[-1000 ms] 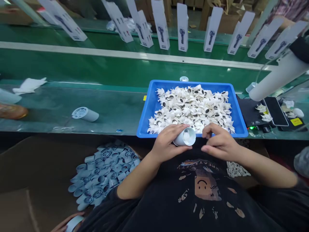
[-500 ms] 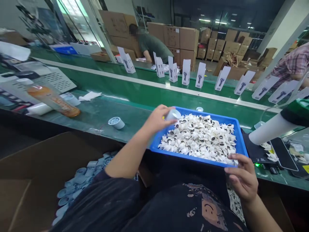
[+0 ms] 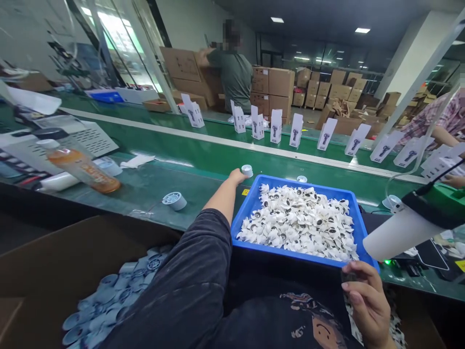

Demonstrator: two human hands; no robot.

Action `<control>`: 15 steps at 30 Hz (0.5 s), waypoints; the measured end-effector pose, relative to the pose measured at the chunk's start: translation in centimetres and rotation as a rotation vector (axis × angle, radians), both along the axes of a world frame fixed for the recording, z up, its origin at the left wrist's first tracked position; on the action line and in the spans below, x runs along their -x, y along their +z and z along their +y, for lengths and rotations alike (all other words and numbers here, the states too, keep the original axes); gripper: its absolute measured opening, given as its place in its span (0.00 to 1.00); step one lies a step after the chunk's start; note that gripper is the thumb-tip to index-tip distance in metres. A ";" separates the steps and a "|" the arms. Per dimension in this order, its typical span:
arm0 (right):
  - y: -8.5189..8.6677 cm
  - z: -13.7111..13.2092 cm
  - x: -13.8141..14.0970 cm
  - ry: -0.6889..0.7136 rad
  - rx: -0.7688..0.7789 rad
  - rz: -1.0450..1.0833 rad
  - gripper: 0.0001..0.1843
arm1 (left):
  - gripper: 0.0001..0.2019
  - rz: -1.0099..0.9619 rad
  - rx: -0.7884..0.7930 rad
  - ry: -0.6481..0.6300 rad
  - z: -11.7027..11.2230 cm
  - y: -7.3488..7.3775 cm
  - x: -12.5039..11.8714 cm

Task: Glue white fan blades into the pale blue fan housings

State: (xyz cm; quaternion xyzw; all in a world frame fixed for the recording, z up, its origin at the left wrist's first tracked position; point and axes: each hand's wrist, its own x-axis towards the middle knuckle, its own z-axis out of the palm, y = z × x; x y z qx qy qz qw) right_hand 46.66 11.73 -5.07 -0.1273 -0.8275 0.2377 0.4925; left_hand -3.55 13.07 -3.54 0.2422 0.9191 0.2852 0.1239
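My left hand (image 3: 237, 176) reaches out past the far left corner of the blue tray (image 3: 238, 237). Its fingers are closed on a light-blue round plastic cap (image 3: 247, 171), held over the green conveyor. White fan blade wheels (image 3: 300, 220) with dark centres fill the tray in a heap. Near the tray's front right corner, my right hand (image 3: 368, 300) is raised with its fingers loosely bent and apart; I see nothing held in it. Another round cap (image 3: 175, 200) lies on the bench to the left, and a similar one (image 3: 302, 179) sits behind the tray.
White printed boxes (image 3: 276, 127) stand along the conveyor's far side. An orange drink bottle (image 3: 85, 167) lies at left, above a carton (image 3: 43, 261) of light-blue parts. A white cylinder with a green top (image 3: 407, 235) slants in at right. Two people are beyond the conveyor.
My left hand has moved from over the tray to beyond its far left corner, carrying the cap. My right hand has lowered slightly. The person in green has straightened up.
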 end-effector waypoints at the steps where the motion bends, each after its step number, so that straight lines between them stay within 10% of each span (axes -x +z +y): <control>1: 0.0 0.0 -0.2 -0.006 0.005 -0.006 0.09 | 0.19 0.016 -0.011 -0.013 0.0 0.0 0.0; 9: -1.4 1.0 -1.3 0.032 0.063 -0.049 0.10 | 0.22 0.241 -0.050 0.097 -10.2 1.4 0.3; 15: -0.7 1.0 1.3 0.135 0.096 -0.022 0.10 | 0.42 0.207 0.118 0.315 -18.5 -0.5 -0.4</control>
